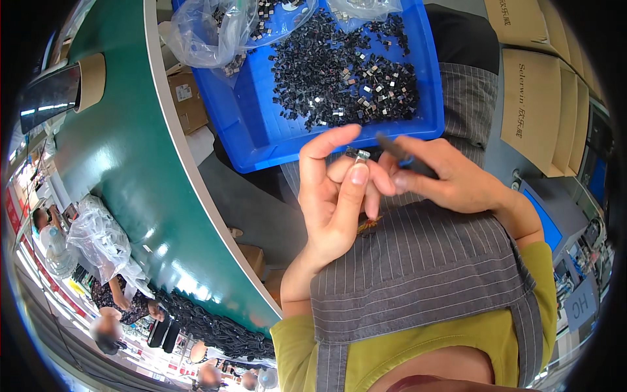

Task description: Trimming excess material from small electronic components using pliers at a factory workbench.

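Observation:
My left hand (330, 202) pinches a small black-and-silver part (358, 154) between thumb and fingers, with the index finger raised. Close on its right, my right hand (450, 175) is closed around a slim dark hand tool (421, 166) with a blue piece on it. The tool's tip points toward the small part and is smeared by motion; its exact kind I cannot make out. Both hands are in front of my striped apron, at the near edge of a blue tray (251, 140). Many small black and silver parts (339, 72) lie loose in that tray.
Clear plastic bags (212, 36) lie over the tray's far left corner. A green table (124, 150) with a pale edge runs along the left, bearing a heap of black pieces (215, 326). Cardboard boxes (542, 108) stand at right. Other people are at work at lower left.

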Demonstrator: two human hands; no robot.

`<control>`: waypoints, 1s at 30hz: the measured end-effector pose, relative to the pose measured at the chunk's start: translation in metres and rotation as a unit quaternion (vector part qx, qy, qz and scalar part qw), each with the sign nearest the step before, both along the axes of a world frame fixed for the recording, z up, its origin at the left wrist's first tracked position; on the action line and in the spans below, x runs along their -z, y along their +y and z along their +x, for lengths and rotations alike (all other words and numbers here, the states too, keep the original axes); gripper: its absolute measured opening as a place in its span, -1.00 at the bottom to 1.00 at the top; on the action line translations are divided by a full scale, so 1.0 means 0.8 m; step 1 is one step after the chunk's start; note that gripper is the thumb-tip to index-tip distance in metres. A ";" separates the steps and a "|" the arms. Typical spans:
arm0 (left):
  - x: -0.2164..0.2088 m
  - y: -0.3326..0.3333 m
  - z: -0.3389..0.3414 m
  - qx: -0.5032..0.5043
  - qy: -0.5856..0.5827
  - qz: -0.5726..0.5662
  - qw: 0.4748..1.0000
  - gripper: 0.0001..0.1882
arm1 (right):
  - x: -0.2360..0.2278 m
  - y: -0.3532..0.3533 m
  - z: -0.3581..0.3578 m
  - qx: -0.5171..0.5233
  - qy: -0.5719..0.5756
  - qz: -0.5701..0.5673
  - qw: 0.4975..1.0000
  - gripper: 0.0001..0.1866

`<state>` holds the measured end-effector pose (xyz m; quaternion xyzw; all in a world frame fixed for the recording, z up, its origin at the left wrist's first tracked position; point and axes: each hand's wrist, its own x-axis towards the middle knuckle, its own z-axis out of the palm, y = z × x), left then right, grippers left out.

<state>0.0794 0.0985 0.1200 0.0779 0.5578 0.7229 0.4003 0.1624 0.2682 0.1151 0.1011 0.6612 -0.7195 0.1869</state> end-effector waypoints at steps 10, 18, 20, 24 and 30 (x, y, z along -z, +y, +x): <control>0.119 0.042 -0.055 0.133 0.390 -0.355 0.839 -0.78 | -0.055 0.027 -0.008 0.196 0.166 -0.233 0.938 -0.94; 0.184 0.132 -0.232 0.049 0.620 -0.365 0.693 -0.81 | -0.069 0.050 -0.012 0.174 0.326 -0.306 0.878 -0.89; 0.190 0.144 -0.239 0.067 0.610 -0.374 0.695 -0.81 | -0.068 0.050 -0.014 0.170 0.367 -0.329 0.853 -0.88; 0.211 0.146 -0.233 0.044 0.585 -0.415 0.696 -0.82 | -0.064 0.043 -0.035 0.130 0.457 -0.381 0.793 -0.85; 0.209 0.161 -0.224 0.052 0.588 -0.436 0.680 -0.85 | -0.001 0.035 -0.003 0.239 0.248 -0.192 0.919 -0.84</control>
